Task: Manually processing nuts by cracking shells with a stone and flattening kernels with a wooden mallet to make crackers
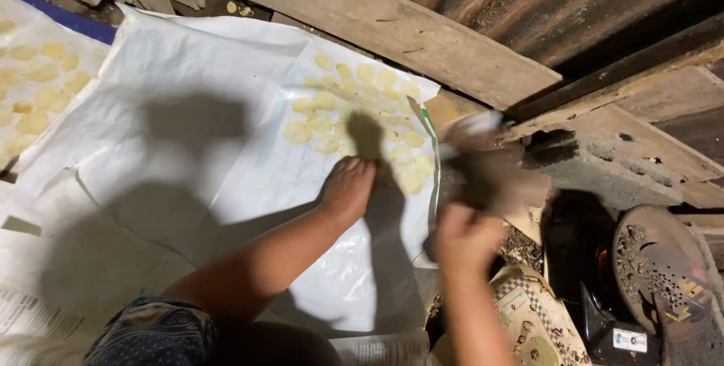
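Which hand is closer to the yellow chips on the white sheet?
Left. The left hand rests on the white sheet beside the yellow chips; the right hand is off its edge.

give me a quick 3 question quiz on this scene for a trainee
1. True or false: the left hand rests on the white sheet beside the pale yellow slices.
2. Which hand is motion-blurred? A) left B) right
3. What lies at the far right, near the dark pan?

Key
1. True: its fingers reach the edge of the slice cluster.
2. B: the right hand is blurred, and so is the whitish-brown thing just beyond it; whether the hand grips it cannot be told.
3. A worn sandal, sole up.
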